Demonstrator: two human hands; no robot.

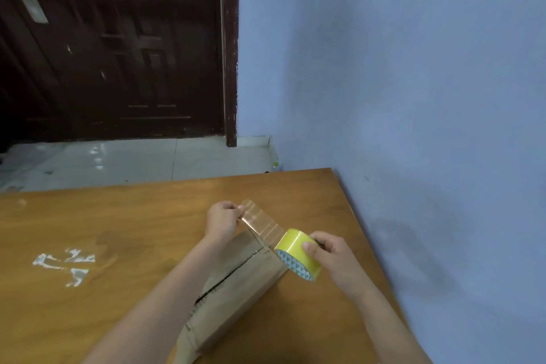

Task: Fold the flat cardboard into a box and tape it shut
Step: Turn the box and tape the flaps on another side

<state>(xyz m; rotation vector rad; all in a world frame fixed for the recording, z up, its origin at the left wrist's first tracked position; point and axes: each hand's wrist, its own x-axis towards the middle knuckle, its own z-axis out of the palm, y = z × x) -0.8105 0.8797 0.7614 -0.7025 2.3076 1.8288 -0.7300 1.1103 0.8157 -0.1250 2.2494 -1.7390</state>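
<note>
Yellow tape roll [297,248] with blue-white triangle-patterned core, brown cardboard box [236,281], orange-brown wooden table [118,216].

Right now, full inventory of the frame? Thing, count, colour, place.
cardboard box: 1, brown, on the table near the front edge, flaps folded, centre seam untaped
tape roll: 1, yellow, above the box's far end
tape strip: 1, clear, stretched from the roll to the left hand
tape scraps: several, whitish, stuck to the table at left
table: 1, brown wood, against the wall
wall: 1, blue, right
door: 1, dark brown, back left
floor: pale tiles, beyond the table
hands: 2, left hand pinching the strip's end, right hand gripping the roll
</note>
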